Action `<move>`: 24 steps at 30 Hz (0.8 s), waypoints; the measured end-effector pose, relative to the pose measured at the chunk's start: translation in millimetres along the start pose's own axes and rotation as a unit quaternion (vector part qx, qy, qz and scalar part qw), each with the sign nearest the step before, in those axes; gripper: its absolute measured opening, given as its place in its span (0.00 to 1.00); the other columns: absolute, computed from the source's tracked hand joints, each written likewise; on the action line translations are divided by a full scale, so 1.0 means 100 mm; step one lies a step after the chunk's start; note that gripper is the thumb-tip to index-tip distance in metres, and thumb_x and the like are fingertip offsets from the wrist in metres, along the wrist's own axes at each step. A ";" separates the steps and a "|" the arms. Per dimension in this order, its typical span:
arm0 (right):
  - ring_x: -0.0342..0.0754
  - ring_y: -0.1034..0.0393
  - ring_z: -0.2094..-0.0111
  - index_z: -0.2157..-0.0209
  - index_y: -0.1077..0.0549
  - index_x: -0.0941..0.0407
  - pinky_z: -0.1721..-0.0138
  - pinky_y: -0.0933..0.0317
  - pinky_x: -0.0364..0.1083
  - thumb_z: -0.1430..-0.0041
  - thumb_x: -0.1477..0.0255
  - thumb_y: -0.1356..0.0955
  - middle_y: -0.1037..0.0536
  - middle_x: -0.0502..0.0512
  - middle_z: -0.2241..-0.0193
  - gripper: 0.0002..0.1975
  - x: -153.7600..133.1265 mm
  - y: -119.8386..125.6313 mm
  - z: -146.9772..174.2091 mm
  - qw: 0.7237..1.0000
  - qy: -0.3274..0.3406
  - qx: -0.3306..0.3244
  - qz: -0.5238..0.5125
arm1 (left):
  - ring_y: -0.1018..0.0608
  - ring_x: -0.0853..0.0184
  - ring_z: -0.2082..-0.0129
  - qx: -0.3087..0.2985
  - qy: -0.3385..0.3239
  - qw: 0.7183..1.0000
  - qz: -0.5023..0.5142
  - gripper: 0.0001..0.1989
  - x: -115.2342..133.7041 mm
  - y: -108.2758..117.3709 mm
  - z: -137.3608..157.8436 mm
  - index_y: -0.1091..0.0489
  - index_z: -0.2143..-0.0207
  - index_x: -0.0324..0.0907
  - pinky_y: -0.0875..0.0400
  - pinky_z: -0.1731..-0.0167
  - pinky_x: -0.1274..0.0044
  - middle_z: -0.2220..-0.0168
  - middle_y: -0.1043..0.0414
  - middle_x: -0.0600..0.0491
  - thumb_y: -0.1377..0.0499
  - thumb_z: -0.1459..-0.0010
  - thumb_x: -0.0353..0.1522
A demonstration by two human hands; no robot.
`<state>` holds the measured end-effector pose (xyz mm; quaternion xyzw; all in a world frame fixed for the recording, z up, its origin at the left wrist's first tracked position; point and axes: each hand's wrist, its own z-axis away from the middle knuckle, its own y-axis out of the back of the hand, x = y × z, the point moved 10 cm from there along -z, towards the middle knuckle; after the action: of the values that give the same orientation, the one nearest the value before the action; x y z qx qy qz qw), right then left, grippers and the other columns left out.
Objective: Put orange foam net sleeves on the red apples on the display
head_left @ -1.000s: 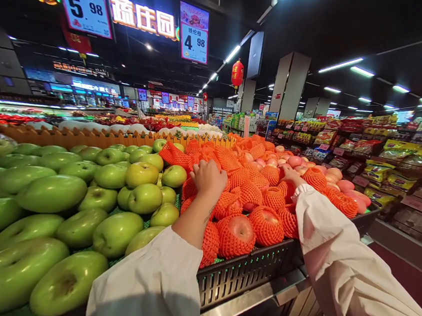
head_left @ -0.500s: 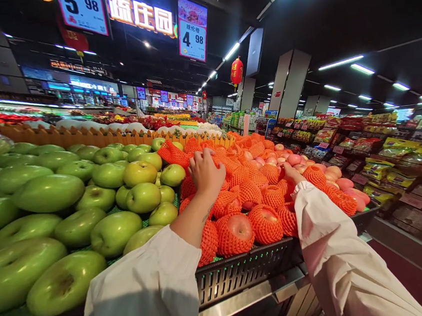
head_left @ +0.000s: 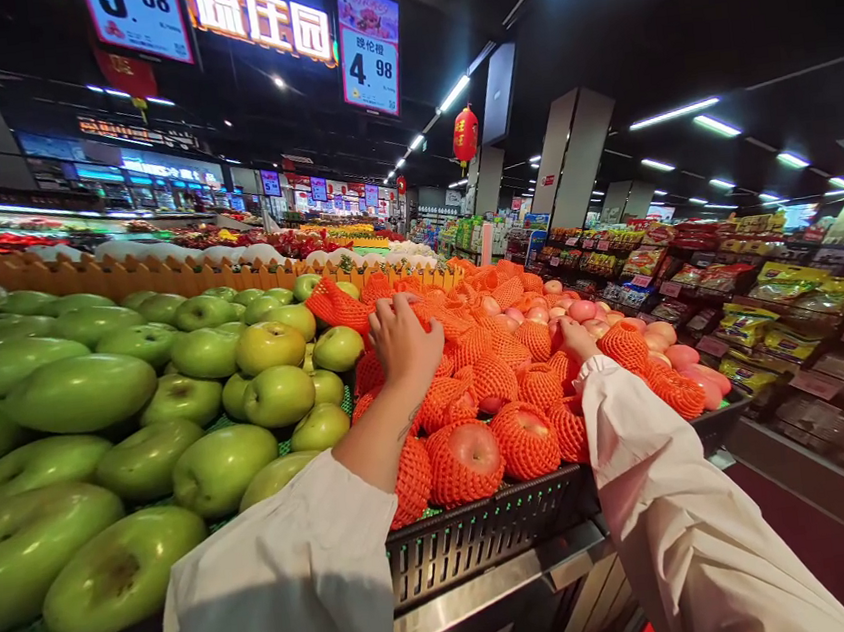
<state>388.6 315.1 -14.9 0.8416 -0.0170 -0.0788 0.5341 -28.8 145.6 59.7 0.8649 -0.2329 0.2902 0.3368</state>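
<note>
My left hand (head_left: 405,343) lies over the apples in orange foam nets (head_left: 467,460), back of the hand up, fingers bent and thumb to the right. Whatever is under its palm is hidden. A loose orange foam net (head_left: 338,308) spreads just left of its fingers. Farther right, my right hand (head_left: 579,340) reaches in among the fruit, between netted apples and bare pink apples (head_left: 583,310). Most of its fingers are out of sight behind the hand, so what they touch does not show.
Green apples (head_left: 83,392) fill the display on the left. A black slotted crate edge (head_left: 490,530) runs along the front. Behind stands a low orange picket fence (head_left: 184,279). Shelves of packaged goods (head_left: 760,311) line the right, and price signs (head_left: 369,50) hang overhead.
The whole view has shifted slightly, so the scene sits a little farther left and up. Both hands keep about the same places on the fruit.
</note>
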 end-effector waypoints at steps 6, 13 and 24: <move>0.65 0.39 0.39 0.33 0.45 0.65 0.39 0.43 0.56 0.43 0.74 0.30 0.35 0.76 0.39 0.38 -0.06 0.23 0.05 0.998 -0.019 0.055 0.021 | 0.30 0.47 0.38 0.029 -0.008 0.999 0.030 0.20 0.00 0.05 -0.01 0.32 0.46 0.42 0.34 0.36 0.55 0.41 0.32 0.40 0.42 0.42 0.26; 0.65 0.43 0.37 0.30 0.51 0.68 0.34 0.48 0.55 0.40 0.72 0.30 0.38 0.77 0.37 0.42 -0.17 0.46 0.14 0.991 -0.005 0.131 0.000 | 0.31 0.51 0.35 0.123 -0.016 0.988 0.087 0.20 0.05 0.36 0.04 0.35 0.48 0.43 0.39 0.31 0.57 0.41 0.35 0.40 0.45 0.43 0.22; 0.64 0.34 0.41 0.33 0.42 0.58 0.40 0.36 0.57 0.41 0.53 0.28 0.37 0.70 0.40 0.42 -0.66 1.74 0.38 0.910 -0.048 0.347 -0.221 | 0.37 0.56 0.29 0.131 0.052 0.976 0.168 0.29 -0.10 0.26 0.00 0.46 0.38 0.41 0.42 0.28 0.63 0.33 0.43 0.35 0.41 0.39 0.27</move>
<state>327.3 214.0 133.4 0.9512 0.1179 -0.2244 0.1761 -51.6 130.3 65.2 0.8334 -0.3173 0.4157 0.1788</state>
